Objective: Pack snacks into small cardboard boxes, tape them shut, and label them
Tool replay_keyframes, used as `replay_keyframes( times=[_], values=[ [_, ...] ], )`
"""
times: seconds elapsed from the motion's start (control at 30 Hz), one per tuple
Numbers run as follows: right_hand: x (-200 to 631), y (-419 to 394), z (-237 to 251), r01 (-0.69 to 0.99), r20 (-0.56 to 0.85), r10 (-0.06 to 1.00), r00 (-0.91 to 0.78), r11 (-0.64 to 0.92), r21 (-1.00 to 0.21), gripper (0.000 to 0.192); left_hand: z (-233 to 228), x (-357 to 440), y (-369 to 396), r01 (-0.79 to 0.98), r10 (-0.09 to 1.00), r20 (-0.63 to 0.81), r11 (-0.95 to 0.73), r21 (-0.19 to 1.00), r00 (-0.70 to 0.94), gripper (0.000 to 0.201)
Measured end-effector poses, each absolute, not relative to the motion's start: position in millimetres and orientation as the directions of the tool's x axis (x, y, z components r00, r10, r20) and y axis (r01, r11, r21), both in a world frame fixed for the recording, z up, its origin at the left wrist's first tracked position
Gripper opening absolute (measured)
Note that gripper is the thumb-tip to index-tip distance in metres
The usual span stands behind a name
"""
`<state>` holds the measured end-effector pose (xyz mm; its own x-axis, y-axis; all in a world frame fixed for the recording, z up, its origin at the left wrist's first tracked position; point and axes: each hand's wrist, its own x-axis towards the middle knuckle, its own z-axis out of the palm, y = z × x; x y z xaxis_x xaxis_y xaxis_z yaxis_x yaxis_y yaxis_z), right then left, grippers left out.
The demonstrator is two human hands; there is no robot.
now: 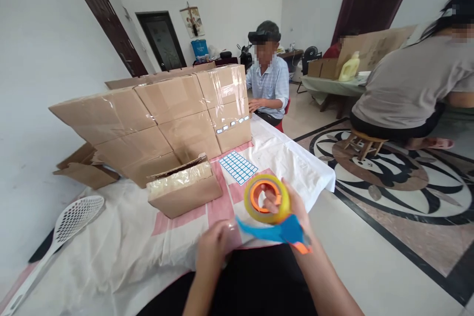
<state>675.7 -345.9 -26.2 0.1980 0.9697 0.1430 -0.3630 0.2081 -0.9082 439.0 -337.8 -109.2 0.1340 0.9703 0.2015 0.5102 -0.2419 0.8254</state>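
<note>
In my right hand (292, 202) is a tape dispenser (264, 231), blue and orange, with a fat roll of yellowish clear tape on it. My fingers reach through the roll's orange hub. My left hand (215, 244) is closed, pinching a strip of clear tape (233, 234) beside the dispenser's blue end. Beyond my hands stands a small cardboard box (188, 190), its upper side covered with shiny tape. A sheet of blue-edged labels (239, 167) lies flat to the right of that box.
Stacked, taped cardboard boxes (174, 118) form a wall across the table, with small labels on the right one. A white slotted skimmer (77, 215) lies at the left. The cloth-covered table (296, 158) ends at the right. A person (272, 76) sits opposite; another sits at right.
</note>
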Motion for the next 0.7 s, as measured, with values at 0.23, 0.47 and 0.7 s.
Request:
replay_keyframes(
  times=[0.23, 0.47, 0.7],
  values=[
    [716.6, -325.9, -2.8, -0.482, 0.006, 0.844, 0.536, 0.311, -0.819, 0.05, -139.8, 344.7, -320.9, 0.509, 0.934, 0.121, 0.072, 0.858, -0.337, 0.046],
    [749.2, -181.0, -46.7, 0.004, 0.197, 0.911, 0.361, 0.209, -0.978, 0.06, -79.0, 341.1, -298.3, 0.43, 0.902, 0.217, -0.039, 0.902, -0.374, 0.039],
    [776.3, -151.0, -65.0, 0.182, 0.012, 0.902, 0.431, -0.073, -0.981, 0.051, -57.9, 337.2, -276.3, 0.295, 0.892, 0.216, -0.099, 0.951, -0.397, 0.038]
  ],
)
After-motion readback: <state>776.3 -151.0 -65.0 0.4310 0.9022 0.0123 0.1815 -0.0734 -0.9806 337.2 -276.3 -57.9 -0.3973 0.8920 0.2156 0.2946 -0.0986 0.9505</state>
